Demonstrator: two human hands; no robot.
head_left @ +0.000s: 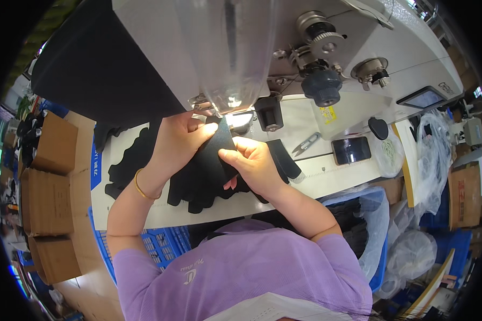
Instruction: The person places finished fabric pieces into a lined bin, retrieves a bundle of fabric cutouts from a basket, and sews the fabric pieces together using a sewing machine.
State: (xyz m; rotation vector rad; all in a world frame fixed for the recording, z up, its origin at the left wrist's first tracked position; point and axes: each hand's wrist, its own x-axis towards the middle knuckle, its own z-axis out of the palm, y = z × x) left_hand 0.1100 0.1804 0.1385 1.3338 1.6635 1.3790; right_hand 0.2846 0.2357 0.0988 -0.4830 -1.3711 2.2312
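Under the lit head of a sewing machine (160, 32), a piece of black fabric (211, 152) is stretched between my two hands. My left hand (183, 138) pinches its upper left edge close by the presser foot area, thumb on top. Thumb and fingers of my right hand (253, 165) are closed on the fabric's right edge, a little nearer to me. More black fabric pieces with wavy edges (131, 160) lie on the white table to the left and below the hands. The needle itself is hidden behind the machine head.
On the white table (326, 171) to the right lie thread snips (307, 143) and a phone (351, 150). A blue crate (168, 243) and a blue bin lined with plastic (377, 219) stand below the front edge. Cardboard boxes (48, 203) are stacked on the floor at left.
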